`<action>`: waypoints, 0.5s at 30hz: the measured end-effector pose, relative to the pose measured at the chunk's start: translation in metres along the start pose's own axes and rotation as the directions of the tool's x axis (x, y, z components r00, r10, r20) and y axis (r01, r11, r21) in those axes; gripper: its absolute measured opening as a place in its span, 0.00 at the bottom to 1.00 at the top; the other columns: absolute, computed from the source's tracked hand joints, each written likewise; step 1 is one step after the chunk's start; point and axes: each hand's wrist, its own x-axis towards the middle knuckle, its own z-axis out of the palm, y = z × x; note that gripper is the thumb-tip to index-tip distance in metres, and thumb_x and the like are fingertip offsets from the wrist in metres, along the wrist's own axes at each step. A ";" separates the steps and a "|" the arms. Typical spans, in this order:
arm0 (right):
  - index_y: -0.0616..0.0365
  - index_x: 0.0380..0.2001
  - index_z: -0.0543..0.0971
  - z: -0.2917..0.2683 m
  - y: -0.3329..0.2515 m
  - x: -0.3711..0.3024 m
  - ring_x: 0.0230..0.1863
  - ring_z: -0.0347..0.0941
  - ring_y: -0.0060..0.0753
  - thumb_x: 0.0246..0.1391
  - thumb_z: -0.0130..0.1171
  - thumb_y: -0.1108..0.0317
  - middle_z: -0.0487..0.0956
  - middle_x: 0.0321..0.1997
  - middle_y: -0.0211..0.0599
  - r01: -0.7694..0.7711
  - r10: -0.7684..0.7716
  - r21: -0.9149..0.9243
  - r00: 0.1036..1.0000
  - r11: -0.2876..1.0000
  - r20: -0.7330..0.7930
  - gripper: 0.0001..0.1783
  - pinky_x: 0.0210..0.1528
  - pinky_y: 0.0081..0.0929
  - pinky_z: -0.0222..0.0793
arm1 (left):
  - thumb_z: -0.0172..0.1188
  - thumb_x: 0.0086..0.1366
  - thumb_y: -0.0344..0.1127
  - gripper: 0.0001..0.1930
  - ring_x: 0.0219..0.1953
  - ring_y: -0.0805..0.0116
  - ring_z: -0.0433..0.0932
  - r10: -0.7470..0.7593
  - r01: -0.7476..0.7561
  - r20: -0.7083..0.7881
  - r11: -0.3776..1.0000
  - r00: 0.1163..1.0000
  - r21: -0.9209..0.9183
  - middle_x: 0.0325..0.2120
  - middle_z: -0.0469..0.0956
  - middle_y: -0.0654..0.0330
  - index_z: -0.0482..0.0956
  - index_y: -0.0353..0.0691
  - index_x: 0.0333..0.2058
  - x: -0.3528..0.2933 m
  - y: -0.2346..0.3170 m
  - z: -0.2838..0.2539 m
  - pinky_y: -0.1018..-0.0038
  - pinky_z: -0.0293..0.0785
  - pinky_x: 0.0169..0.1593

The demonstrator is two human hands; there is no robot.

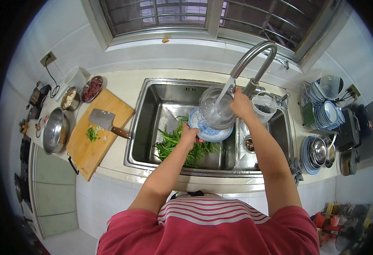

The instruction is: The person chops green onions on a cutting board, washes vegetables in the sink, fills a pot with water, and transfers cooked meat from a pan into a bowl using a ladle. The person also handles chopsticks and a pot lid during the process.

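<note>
My left hand [190, 135] is closed on the near-left rim of a blue-and-white plate [220, 135], held over the sink [142, 114]. In my right hand [242, 104] is the right rim of a shiny bowl [205, 100], tilted above the plate and partly covering it. Whether the bowl is glass or metal, I cannot tell. Water [225, 90] runs from the curved faucet [254, 50] into the bowl. Below my left hand, long green leafy vegetables [167, 142] lie in the large basin.
Left of the sink, a cleaver [102, 119] and chopped greens [93, 134] lie on a wooden cutting board [84, 155]. Beyond are a meat bowl [92, 88] and a steel basin [55, 131]. A white basket [264, 106], dish rack [322, 106] and stacked plates [307, 159] stand right.
</note>
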 end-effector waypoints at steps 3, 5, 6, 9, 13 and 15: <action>0.64 0.43 0.62 -0.025 -0.010 -0.007 0.31 0.76 0.53 0.46 0.51 0.70 0.76 0.31 0.52 0.131 -0.171 -0.324 0.980 0.937 -0.098 0.20 0.33 0.43 0.72 | 0.47 0.53 0.22 0.20 0.15 0.61 0.73 -0.010 0.009 0.047 1.000 0.999 0.014 0.27 0.69 0.43 0.50 0.32 0.44 0.003 -0.001 0.000 0.72 0.71 0.11; 0.63 0.43 0.62 -0.036 -0.007 -0.011 0.31 0.75 0.53 0.45 0.52 0.70 0.76 0.30 0.52 0.081 -0.140 -0.338 0.978 0.938 -0.154 0.21 0.33 0.43 0.72 | 0.47 0.52 0.23 0.18 0.17 0.59 0.74 -0.009 0.013 -0.031 0.990 0.999 0.140 0.26 0.71 0.42 0.55 0.30 0.42 0.007 0.001 0.003 0.68 0.72 0.14; 0.63 0.43 0.61 -0.039 -0.002 -0.012 0.30 0.75 0.53 0.45 0.52 0.70 0.76 0.29 0.51 0.051 -0.123 -0.343 0.974 0.938 -0.192 0.21 0.33 0.44 0.72 | 0.47 0.52 0.23 0.17 0.18 0.57 0.75 0.007 0.007 -0.067 0.980 0.998 0.199 0.25 0.72 0.42 0.58 0.30 0.41 0.010 0.003 0.007 0.66 0.73 0.16; 0.64 0.43 0.65 -0.045 0.038 -0.021 0.37 0.74 0.56 0.43 0.51 0.69 0.76 0.34 0.55 -0.107 0.092 -0.064 0.975 0.992 -0.203 0.21 0.39 0.45 0.68 | 0.49 0.52 0.27 0.13 0.24 0.53 0.78 0.317 -0.199 -0.031 0.666 0.948 0.719 0.27 0.75 0.41 0.66 0.31 0.37 0.021 0.026 0.017 0.61 0.74 0.25; 0.66 0.38 0.70 -0.026 0.094 -0.043 0.30 0.72 0.45 0.41 0.51 0.72 0.74 0.29 0.50 -0.266 0.372 0.377 0.896 0.887 -0.243 0.18 0.29 0.38 0.65 | 0.50 0.54 0.32 0.12 0.30 0.52 0.78 0.447 -0.361 0.370 -0.110 0.814 0.926 0.31 0.77 0.46 0.72 0.36 0.37 0.027 0.067 0.053 0.59 0.73 0.33; 0.64 0.36 0.70 -0.018 0.112 -0.059 0.21 0.70 0.36 0.41 0.51 0.73 0.72 0.23 0.42 -0.361 0.540 0.590 0.827 0.722 -0.155 0.15 0.18 0.33 0.62 | 0.50 0.55 0.33 0.12 0.31 0.52 0.78 0.319 -0.455 0.577 -0.381 0.752 0.805 0.30 0.78 0.49 0.72 0.38 0.39 0.028 0.079 0.078 0.61 0.74 0.34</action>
